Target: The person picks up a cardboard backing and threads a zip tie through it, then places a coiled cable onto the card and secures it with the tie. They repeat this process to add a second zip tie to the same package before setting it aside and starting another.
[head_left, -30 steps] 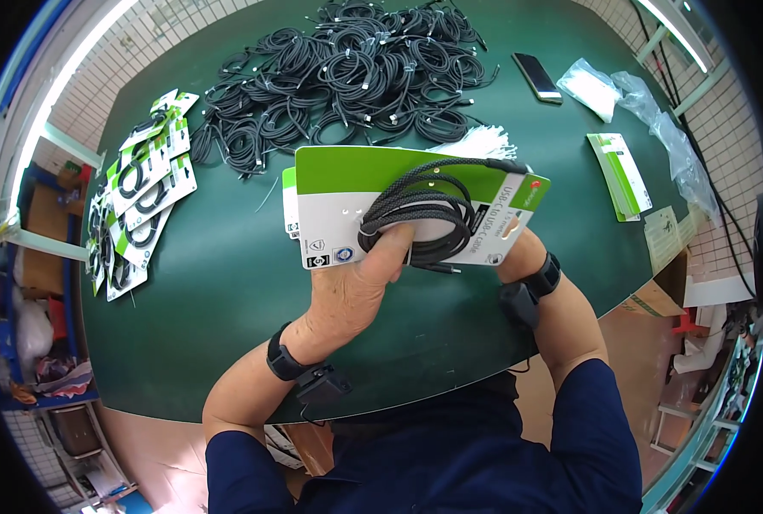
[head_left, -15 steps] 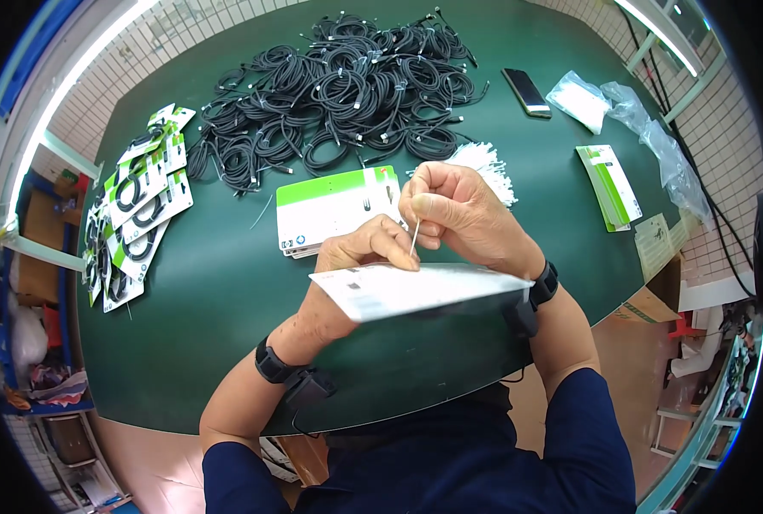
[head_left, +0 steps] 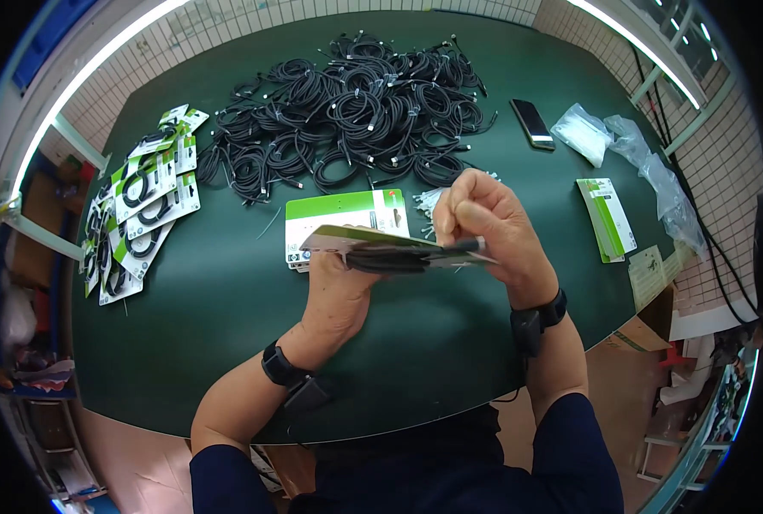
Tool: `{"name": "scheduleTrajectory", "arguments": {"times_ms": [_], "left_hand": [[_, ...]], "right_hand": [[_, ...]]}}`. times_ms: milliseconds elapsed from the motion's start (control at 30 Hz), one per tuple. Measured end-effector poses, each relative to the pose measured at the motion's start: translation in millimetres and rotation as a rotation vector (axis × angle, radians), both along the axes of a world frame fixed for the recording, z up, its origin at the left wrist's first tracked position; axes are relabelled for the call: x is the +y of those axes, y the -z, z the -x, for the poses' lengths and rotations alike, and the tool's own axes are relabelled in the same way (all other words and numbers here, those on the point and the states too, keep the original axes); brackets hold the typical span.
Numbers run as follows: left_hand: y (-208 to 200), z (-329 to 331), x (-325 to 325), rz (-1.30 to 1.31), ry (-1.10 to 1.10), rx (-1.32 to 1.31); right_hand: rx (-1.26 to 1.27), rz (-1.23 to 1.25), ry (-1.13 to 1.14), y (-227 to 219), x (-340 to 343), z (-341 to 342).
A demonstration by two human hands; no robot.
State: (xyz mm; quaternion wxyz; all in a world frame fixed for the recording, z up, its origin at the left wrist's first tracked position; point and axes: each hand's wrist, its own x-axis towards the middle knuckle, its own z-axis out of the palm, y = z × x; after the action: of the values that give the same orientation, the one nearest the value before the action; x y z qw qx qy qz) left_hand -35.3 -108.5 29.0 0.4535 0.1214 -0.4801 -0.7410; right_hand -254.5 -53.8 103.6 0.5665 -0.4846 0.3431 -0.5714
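A green and white packaging card [head_left: 347, 235] is tilted nearly edge-on above the table, with a black coiled cable [head_left: 394, 259] on its near face. My left hand [head_left: 337, 295] grips the card's left part from below, its fingertips hidden by the card. At the card's right end, my right hand [head_left: 493, 224] is closed, thumb against curled fingers. What it pinches, if anything, does not show. Just beyond the card lies a stack of flat green and white cards [head_left: 347, 208]. Partly behind my right hand is a bunch of thin white ties [head_left: 427, 206].
Many coiled black cables [head_left: 356, 111] are heaped at the far middle. Finished-looking carded cables [head_left: 142, 206] pile up at the left. At the right are a phone [head_left: 532, 124], a clear bag of white pieces [head_left: 583, 135], crumpled plastic [head_left: 668, 193] and more cards [head_left: 606, 220].
The card has turned from showing its white back to showing the cable side edge-on. The thin white strand between my hands no longer shows. My right hand has shifted right and nearer.
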Motion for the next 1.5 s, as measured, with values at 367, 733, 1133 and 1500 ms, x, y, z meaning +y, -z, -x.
{"name": "scheduleTrajectory", "arguments": {"times_ms": [367,733,1133,1500], "left_hand": [[-37,-18,-6,-0.093,-0.359,-0.14],[-81,-53,-16,1.413,-0.491,-1.019],[-27,-63,17,1.166,-0.489,-0.947],[-11,-57,8,1.214,-0.487,-0.796]], "right_hand": [[0.333,0.155,0.477,15,10,-9],[0.803,0.08,0.192,6,9,-13],[0.884,0.334,0.186,20,11,-37],[0.839,0.706,0.436,57,11,-33]]}}
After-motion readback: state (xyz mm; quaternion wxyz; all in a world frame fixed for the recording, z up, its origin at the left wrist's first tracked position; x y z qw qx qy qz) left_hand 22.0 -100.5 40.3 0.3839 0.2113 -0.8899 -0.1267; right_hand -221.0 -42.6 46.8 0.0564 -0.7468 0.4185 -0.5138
